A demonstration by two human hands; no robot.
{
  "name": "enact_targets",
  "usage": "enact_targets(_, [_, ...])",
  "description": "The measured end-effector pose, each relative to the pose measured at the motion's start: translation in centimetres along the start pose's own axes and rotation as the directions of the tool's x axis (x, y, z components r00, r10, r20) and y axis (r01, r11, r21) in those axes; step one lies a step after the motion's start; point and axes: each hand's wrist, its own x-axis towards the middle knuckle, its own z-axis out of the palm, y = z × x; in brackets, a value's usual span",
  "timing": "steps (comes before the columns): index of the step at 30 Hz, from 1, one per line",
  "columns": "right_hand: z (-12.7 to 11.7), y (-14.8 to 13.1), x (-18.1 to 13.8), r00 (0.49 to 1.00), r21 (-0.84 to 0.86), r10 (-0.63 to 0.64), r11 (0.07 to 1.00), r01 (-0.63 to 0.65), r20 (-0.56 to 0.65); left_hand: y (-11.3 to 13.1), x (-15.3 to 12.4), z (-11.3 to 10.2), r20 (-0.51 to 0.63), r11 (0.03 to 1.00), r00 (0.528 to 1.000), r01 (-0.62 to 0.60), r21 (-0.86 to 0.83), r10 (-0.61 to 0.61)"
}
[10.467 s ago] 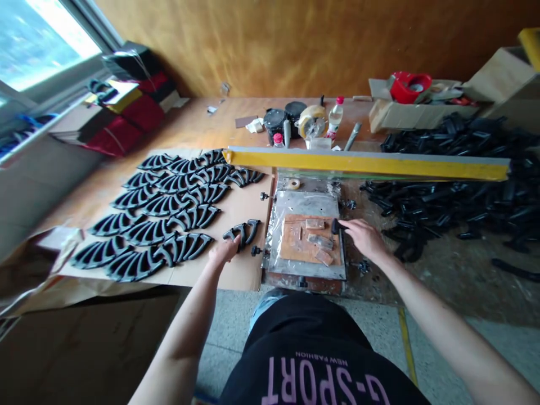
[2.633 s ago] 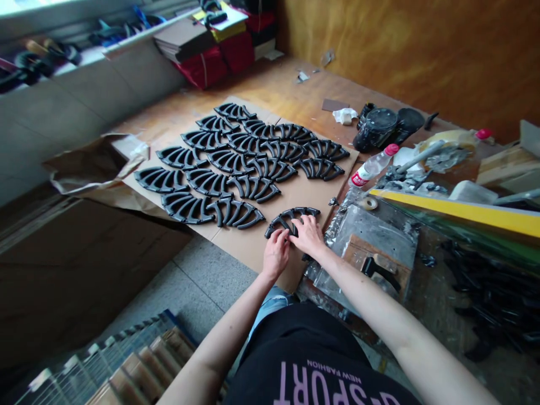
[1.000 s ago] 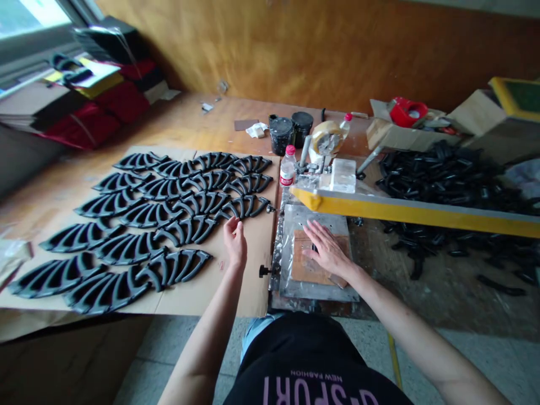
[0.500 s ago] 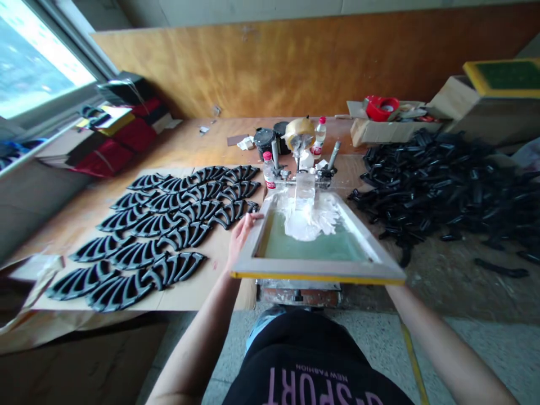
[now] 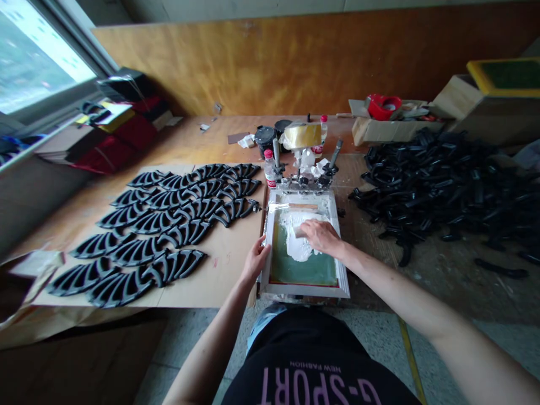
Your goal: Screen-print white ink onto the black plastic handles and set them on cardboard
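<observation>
1. The screen frame [image 5: 304,290] lies flat on the bench at centre, its green mesh smeared with white ink [image 5: 295,242].
2. The right hand [image 5: 321,237] is closed on a squeegee [image 5: 300,231] set in the ink, near the middle of the mesh.
3. The left hand [image 5: 255,263] grips the frame's edge at 9 o'clock.
4. Rows of black curved parts [image 5: 160,225] lie on cardboard [image 5: 228,264] farther toward 9 o'clock.
5. At 12 o'clock stand a small bottle [image 5: 269,168] and ink pots [image 5: 265,138]; toward 2 o'clock a heap of black pieces [image 5: 442,180].
</observation>
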Motion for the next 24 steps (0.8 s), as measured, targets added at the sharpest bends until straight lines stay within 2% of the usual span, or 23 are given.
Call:
enact_targets(2, [-0.1,0.0,-2.1,0.981,0.028,-0.181,0.983,0.180,0.063,-0.2,0.0,0.0,-0.001,1.000,1.000,0.006,0.001,-0.006])
enact_targets(4, [-0.5,0.0,-3.1,0.956,0.088,-0.268,0.962,0.259,0.116,-0.2,0.0,0.0,-0.006,1.000,1.000,0.012,-0.003,-0.012])
enact_targets(6, [-0.7,0.0,-3.3,0.970,0.104,-0.225,0.971,0.215,0.098,0.1,-0.2,0.1,-0.009,1.000,1.000,0.016,-0.010,-0.016])
enact_targets(9, [0.2,-0.1,-3.2,0.992,0.056,-0.125,0.990,0.126,-0.018,0.6,-0.4,0.2,-0.018,1.000,1.000,0.014,-0.023,-0.015])
enact_targets(11, [1.3,-0.3,-3.8,0.987,0.053,-0.159,0.986,0.160,-0.038,0.9,-0.6,0.2,-0.019,0.999,1.000,0.016,-0.030,-0.016])
enact_targets(14, [1.8,-0.6,-4.3,0.981,0.105,-0.194,0.975,0.194,-0.004,1.5,-0.8,0.2,-0.019,0.999,0.999,0.032,-0.037,-0.033])
enact_targets(17, [0.1,-0.8,-2.2,0.997,0.138,-0.052,0.989,0.060,-0.061,2.8,-1.5,0.0,-0.005,0.998,0.999,0.049,-0.046,-0.050])
enact_targets(20, [-3.1,0.0,1.4,0.976,0.179,0.116,0.980,-0.083,-0.183,5.4,-2.7,-0.7,0.006,0.999,1.000,0.031,-0.043,-0.030])
enact_targets(22, [-5.2,1.9,2.8,0.936,0.208,0.226,0.963,-0.173,-0.270,7.7,-3.3,-1.3,-0.009,0.999,1.000,-0.024,-0.039,0.024])
enact_targets(24, [-6.6,5.0,2.7,0.850,0.263,0.367,0.923,-0.282,-0.377,10.2,-3.4,-1.6,-0.033,0.992,0.995,-0.098,-0.076,0.095])
